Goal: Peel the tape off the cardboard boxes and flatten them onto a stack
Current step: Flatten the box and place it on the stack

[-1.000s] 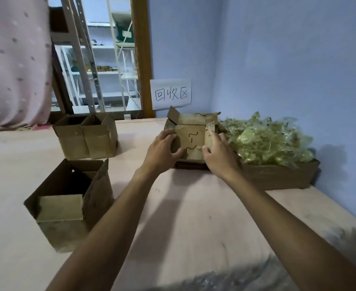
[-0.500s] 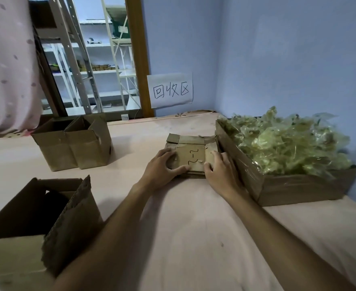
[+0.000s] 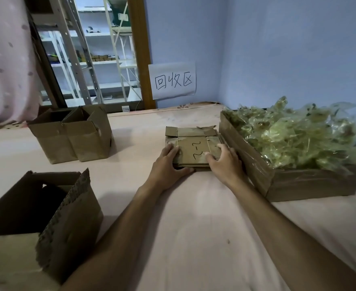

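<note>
A stack of flattened cardboard boxes (image 3: 191, 143) lies on the pink table, tight against the left wall of the tape box; its top piece has pen marks on it. My left hand (image 3: 167, 164) rests on the stack's near left corner, fingers laid flat on top and thumb along the front edge. My right hand (image 3: 225, 162) presses down on the near right corner with fingers and thumb on top. Three open, unflattened boxes stand to the left: a pair side by side (image 3: 72, 137) at the back and one (image 3: 38, 223) close to me.
A wide cardboard box (image 3: 298, 183) full of crumpled, peeled clear tape (image 3: 294, 135) stands right of the stack. A paper sign (image 3: 174, 80) hangs on the blue wall behind. A pink curtain and metal shelving are at the back left.
The top piece's raised flaps have been pushed down flat onto the stack. Both hands have settled lower on its near corners, and my view has moved closer.
</note>
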